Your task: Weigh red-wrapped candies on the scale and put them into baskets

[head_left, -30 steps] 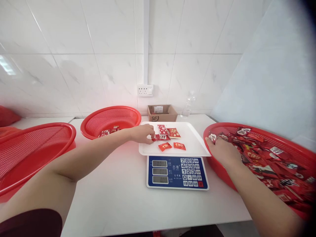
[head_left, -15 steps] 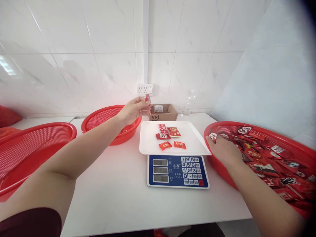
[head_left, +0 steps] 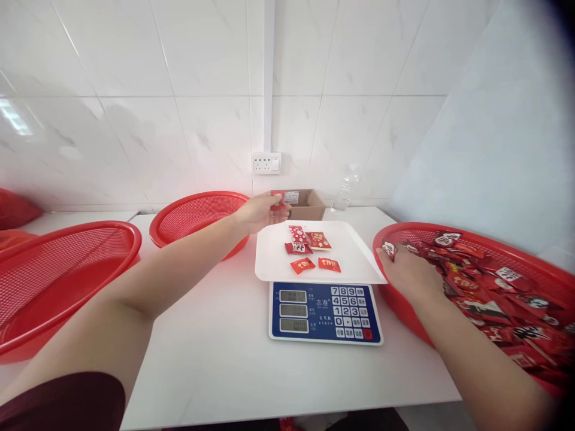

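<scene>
Fingers of your left hand (head_left: 263, 211) pinched a red packet (head_left: 278, 200) at frame centre, just above the far edge of the white tray (head_left: 269, 263). Your right hand (head_left: 406, 272) lay on packets (head_left: 467, 281) in the red basket (head_left: 390, 299) at right, its grip impossible to tell.

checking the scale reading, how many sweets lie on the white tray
5: three sweets clustered at the back of the tray, two side by side in front. None looks hidden.
</scene>
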The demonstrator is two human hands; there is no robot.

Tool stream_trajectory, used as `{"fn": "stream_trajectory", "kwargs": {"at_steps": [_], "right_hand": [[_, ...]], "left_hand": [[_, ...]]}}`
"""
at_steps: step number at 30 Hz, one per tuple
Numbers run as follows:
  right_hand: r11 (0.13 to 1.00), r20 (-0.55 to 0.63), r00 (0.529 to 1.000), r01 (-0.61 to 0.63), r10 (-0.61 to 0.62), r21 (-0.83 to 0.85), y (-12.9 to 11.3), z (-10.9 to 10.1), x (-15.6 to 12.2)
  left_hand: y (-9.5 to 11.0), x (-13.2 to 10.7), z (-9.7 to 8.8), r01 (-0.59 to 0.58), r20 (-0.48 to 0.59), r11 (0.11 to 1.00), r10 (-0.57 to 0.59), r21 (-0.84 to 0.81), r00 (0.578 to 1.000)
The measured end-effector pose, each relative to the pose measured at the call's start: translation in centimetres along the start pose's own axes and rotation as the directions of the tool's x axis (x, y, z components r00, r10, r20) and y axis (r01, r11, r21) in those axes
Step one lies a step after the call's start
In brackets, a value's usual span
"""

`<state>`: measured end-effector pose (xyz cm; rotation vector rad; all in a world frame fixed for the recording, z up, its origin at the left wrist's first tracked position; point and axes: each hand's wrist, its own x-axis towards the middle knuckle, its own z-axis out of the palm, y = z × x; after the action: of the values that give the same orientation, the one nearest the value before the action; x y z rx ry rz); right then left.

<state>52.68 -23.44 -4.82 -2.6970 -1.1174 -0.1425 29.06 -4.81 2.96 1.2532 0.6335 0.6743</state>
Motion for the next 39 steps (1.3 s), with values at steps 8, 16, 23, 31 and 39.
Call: {"fn": "stream_trajectory", "kwargs": {"at_steps": [8, 16, 23, 31, 39], "right_hand": [[0.969, -0.202, 0.948, 0.238, -0.246, -0.064, -0.7, -0.5, -0.8], [0.932, -0.240, 0.901, 0.360, -0.361, -0.047, -0.8, -0.7, -1.3], [0.926, -0.190, 0.907, 0.374, -0.376, -0.047, -1.0, -0.9, -1.4], [0.922, -0.086, 0.919, 0.378, -0.384, -0.081, -1.1, -0.9, -1.3], [0.966, -0.086, 0.962, 0.258, -0.260, -0.030, -0.6, -0.5, -0.9]], "left_hand": [[-2.7, 2.8, 7.5, -0.325, 0.311, 0.759, 0.170, 0.564, 0.935], [-4.9, 4.0, 13.4, -0.531, 0.522, 0.359, 0.132, 0.767, 0.843], [-4.5, 4.6, 13.2, -0.475, 0.430, 0.422, 0.204, 0.772, 0.880], [-4.8, 3.0, 14.2, -0.556, 0.569, 0.454, 0.123, 0.696, 0.813], [-3.6, 1.4, 11.8, -0.609, 0.545, 0.472, 0.282, 0.637, 0.789]]}}
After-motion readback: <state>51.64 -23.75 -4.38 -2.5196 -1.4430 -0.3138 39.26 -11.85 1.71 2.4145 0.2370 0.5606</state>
